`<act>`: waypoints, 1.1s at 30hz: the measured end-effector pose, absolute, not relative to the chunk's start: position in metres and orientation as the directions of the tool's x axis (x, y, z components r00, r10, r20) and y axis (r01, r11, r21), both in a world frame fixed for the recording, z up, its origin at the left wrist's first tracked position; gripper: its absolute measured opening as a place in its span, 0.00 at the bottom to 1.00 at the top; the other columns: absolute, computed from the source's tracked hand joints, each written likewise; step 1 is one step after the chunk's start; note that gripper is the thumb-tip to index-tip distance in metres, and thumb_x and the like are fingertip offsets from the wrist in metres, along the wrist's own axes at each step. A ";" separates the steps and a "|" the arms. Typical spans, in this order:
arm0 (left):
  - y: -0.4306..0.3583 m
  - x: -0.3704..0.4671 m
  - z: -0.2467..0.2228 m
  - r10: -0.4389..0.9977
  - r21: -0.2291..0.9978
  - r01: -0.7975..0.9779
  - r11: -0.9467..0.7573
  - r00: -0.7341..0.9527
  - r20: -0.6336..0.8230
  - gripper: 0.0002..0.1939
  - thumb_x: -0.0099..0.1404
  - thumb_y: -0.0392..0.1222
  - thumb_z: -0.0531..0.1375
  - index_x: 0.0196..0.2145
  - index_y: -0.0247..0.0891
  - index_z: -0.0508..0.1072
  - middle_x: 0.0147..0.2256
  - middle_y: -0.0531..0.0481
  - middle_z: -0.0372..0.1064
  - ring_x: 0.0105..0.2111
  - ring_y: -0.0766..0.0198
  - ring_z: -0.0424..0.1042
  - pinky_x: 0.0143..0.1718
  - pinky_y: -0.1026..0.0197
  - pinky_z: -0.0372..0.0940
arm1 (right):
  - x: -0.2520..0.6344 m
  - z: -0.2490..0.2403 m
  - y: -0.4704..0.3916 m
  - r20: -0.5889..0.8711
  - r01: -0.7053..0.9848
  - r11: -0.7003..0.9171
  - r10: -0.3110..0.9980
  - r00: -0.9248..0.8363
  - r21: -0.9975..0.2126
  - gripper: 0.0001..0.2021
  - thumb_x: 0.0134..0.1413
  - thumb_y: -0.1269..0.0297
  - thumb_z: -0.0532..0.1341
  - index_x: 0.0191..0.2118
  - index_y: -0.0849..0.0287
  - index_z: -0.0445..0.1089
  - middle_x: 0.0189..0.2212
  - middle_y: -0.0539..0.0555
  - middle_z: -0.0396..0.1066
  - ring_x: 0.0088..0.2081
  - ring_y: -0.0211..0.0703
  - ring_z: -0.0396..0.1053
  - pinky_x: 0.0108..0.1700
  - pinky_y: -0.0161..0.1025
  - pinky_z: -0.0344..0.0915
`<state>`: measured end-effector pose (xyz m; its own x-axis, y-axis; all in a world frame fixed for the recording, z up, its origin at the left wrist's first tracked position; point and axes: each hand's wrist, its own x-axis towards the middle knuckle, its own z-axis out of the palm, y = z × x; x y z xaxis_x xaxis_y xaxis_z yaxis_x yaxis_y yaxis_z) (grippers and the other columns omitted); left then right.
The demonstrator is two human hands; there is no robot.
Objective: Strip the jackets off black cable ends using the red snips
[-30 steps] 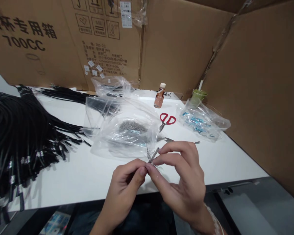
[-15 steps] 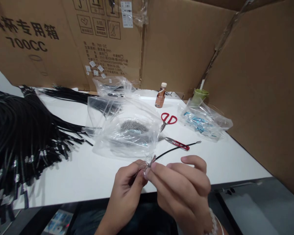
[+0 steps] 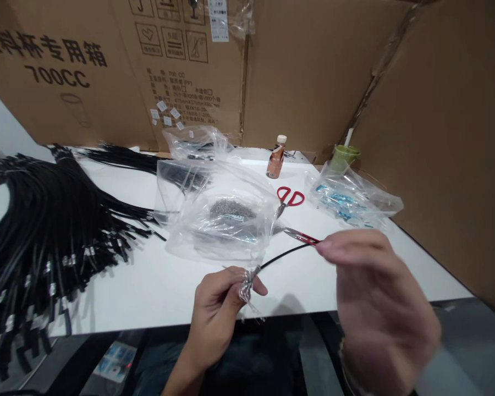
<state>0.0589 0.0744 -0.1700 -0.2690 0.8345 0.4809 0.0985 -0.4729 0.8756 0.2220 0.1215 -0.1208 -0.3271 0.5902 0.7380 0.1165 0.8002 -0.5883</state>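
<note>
My left hand (image 3: 218,308) is closed in a pinch near the front edge of the table, holding one end of a black cable (image 3: 281,255). Frayed silvery strands (image 3: 246,286) spill out past its thumb. From there the cable runs up and right toward my right hand (image 3: 379,297), which is smeared by motion. Its fingertips cover the cable's far end and the handle end of the red-handled thread snips (image 3: 299,235); whether they grip either cannot be made out. Red-handled scissors (image 3: 291,197) lie just behind the snips.
A large heap of black cables (image 3: 66,220) covers the left side. A clear plastic bag (image 3: 223,231) with small grey metal parts lies mid-table. Behind stand a bottle (image 3: 275,159) and a green cup (image 3: 344,158). A bag of blue pieces (image 3: 342,201) lies right. Cardboard boxes (image 3: 305,71) wall the back.
My right hand has left the frayed strands beside my left hand and moved right, over the snips and the cable's far end. My left hand keeps its pinch, with the strands now more exposed.
</note>
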 end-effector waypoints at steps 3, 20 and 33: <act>0.077 0.056 -0.172 0.784 0.802 0.108 -0.588 -0.170 0.597 0.16 0.71 0.47 0.54 0.30 0.42 0.78 0.25 0.51 0.76 0.21 0.69 0.65 0.22 0.66 0.57 | 0.221 -0.110 0.130 0.549 -0.054 0.588 0.714 -0.435 -0.807 0.21 0.68 0.44 0.46 0.40 0.53 0.68 0.37 0.54 0.64 0.42 0.47 0.63 0.45 0.42 0.61; 0.071 0.040 -0.165 0.635 0.494 0.657 -0.570 -0.030 0.772 0.11 0.67 0.34 0.56 0.42 0.43 0.77 0.31 0.49 0.65 0.33 0.61 0.62 0.32 0.60 0.62 | 0.199 -0.108 0.120 0.242 -0.010 0.293 0.767 -0.594 -0.956 0.08 0.47 0.70 0.68 0.24 0.59 0.69 0.22 0.45 0.60 0.26 0.34 0.56 0.28 0.32 0.55; 0.061 0.056 -0.139 0.575 0.112 0.879 -0.463 0.201 0.793 0.17 0.62 0.23 0.57 0.47 0.31 0.75 0.26 0.48 0.68 0.28 0.63 0.59 0.29 0.62 0.58 | 0.217 -0.116 0.117 0.070 0.036 0.109 0.823 -0.564 -0.993 0.06 0.47 0.66 0.66 0.24 0.59 0.69 0.22 0.46 0.57 0.26 0.35 0.52 0.29 0.33 0.54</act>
